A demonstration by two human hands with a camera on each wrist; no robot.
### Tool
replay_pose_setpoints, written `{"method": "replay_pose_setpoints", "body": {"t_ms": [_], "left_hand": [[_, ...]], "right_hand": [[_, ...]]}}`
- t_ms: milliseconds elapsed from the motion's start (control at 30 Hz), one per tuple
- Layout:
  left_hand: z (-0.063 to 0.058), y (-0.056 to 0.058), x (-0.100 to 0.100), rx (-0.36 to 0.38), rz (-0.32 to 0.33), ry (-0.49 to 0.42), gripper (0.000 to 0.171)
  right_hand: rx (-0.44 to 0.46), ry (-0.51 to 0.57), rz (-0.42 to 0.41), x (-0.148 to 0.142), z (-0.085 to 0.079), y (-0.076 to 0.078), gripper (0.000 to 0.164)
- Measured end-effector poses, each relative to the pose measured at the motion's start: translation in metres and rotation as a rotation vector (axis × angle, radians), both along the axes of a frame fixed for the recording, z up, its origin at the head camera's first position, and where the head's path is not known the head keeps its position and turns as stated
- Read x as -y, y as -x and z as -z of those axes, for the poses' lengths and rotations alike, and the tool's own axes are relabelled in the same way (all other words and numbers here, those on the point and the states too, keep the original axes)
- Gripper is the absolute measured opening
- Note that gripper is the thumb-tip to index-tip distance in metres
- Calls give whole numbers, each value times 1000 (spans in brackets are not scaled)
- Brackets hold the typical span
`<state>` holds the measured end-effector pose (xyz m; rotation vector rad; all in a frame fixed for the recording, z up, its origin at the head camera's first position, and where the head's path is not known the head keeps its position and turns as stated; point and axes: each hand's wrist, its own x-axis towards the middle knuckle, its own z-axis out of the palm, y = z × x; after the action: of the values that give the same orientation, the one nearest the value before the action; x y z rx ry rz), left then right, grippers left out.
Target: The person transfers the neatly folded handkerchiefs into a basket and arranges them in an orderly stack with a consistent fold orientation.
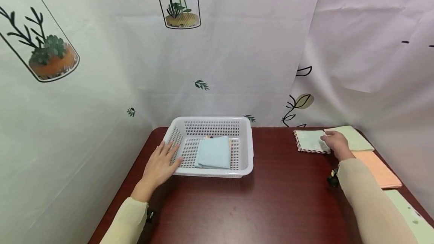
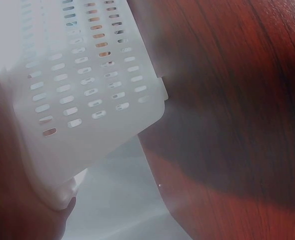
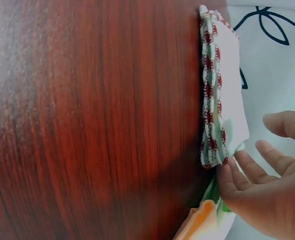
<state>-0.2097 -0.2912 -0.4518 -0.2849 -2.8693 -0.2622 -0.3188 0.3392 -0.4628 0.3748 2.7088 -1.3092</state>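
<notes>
My left hand [image 1: 162,163] rests on the left rim of a white plastic basket [image 1: 247,146], its fingers spread. In the left wrist view that hand [image 2: 17,165] shows dark beside the perforated basket wall [image 2: 82,110]. A folded light blue cloth [image 1: 214,153] lies in the basket, partly covering something orange. On the right, my right hand [image 1: 335,144] reaches over a folded pale cloth [image 1: 310,141] with red-and-white edging. The right wrist view has the hand [image 3: 272,185] at the end of this cloth [image 3: 215,90], fingers parted, one fingertip right at its edge.
A folded pale green cloth [image 1: 350,138], an orange cloth [image 1: 378,168] and another light green cloth [image 1: 410,214] line the right side of the dark red wooden table [image 1: 271,198]. Patterned white curtains [image 1: 251,66] hang close behind and beside the table.
</notes>
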Motion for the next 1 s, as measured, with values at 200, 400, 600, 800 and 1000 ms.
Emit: {"method": "replay_pose_setpoints", "body": {"t_ms": [200, 400, 600, 800, 1000], "left_hand": [[1, 0, 0, 7, -3, 1, 64], [1, 0, 1, 3, -9, 5, 64], [1, 1, 1, 16, -5, 3, 65], [2, 3, 0, 21, -3, 16, 66], [2, 3, 1, 22, -4, 23, 66]], "right_hand": [[-36, -96, -41, 0, 7, 4, 59], [-47, -287, -132, 3, 13, 12, 64], [-83, -448, -144, 9, 20, 18, 61], [-73, -444, -121, 13, 19, 16, 29], [22, -361, -100, 12, 16, 14, 25]]}}
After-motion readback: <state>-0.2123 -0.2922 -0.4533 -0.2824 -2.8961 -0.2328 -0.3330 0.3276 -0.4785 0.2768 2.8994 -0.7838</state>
